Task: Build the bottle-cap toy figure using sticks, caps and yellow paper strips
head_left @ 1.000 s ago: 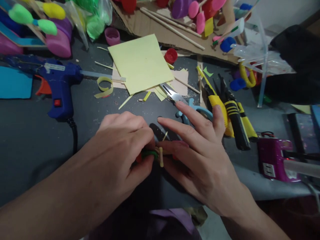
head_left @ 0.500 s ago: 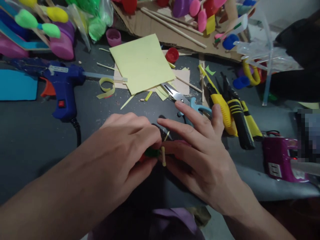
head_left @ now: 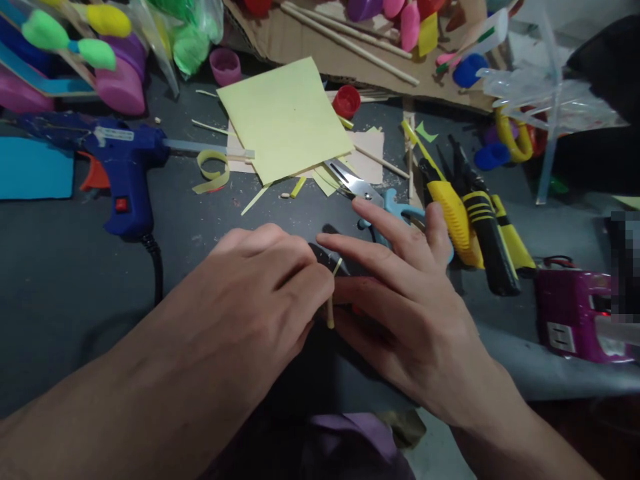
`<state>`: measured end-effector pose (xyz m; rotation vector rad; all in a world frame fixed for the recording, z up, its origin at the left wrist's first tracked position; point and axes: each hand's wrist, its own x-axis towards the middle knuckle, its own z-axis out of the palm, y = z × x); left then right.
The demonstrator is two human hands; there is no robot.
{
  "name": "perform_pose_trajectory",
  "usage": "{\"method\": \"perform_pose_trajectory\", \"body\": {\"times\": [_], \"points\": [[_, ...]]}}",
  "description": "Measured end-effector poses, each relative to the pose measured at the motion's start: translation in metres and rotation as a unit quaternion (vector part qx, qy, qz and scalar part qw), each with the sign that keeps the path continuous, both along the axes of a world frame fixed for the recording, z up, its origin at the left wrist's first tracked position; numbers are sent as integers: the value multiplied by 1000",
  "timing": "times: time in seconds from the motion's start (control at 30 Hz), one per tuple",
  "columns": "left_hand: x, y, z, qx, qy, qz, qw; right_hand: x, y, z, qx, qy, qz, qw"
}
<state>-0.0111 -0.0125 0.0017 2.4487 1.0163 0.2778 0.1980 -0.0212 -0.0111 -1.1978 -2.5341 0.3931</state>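
Observation:
Both hands meet low over the dark table. My left hand (head_left: 265, 287) is closed, knuckles up, its fingertips hidden underneath. My right hand (head_left: 415, 300) pinches with thumb and index finger, the other fingers spread upward. Between the hands, a short wooden stick (head_left: 331, 313) points down and a thin pale strip (head_left: 337, 267) points up. A bit of red (head_left: 357, 309) shows between my right thumb and index finger; the rest of the held piece is hidden. Blue-handled scissors (head_left: 357, 183) lie just beyond my right fingertips.
A blue glue gun (head_left: 133, 180) lies left, its cord running toward me. Yellow sticky notes (head_left: 290, 120), a red cap (head_left: 347, 101) and paper scraps are ahead. To the right are a yellow cutter (head_left: 453, 220), pliers (head_left: 493, 243) and a purple power socket box (head_left: 570, 310).
My left hand has moved slightly right and rolled over the held piece, covering the green and orange parts seen before. My right hand has kept nearly the same pose.

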Motion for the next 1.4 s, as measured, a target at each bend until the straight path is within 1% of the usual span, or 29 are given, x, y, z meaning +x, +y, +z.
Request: {"method": "perform_pose_trajectory", "body": {"times": [0.13,0.27,0.43,0.67,0.83,1.0,1.17,1.33,1.4], "points": [[0,-1,1,-5,5,6,1000,-1,1,0,-2,5,-5,1000],[-2,-4,3,5,6,30,1000,-1,1,0,-5,6,-9,1000],[-3,-6,3,-7,8,29,1000,-1,1,-1,9,11,0,1000],[-3,-4,5,-14,22,21,999,-2,0,-2,3,3,-5,1000],[-1,-3,7,-2,34,10,999,-2,0,-2,0,21,-5,1000],[-1,-4,3,19,25,22,999,-1,-1,-4,4,21,-1,1000],[0,-4,-1,40,1,19,999,-1,0,-6,2,37,-3,999],[0,-4,1,62,9,-6,998,-2,0,-5,-1,38,-5,999],[-1,-4,1,68,18,-6,998,-2,1,-5,3,36,-4,999]]}}
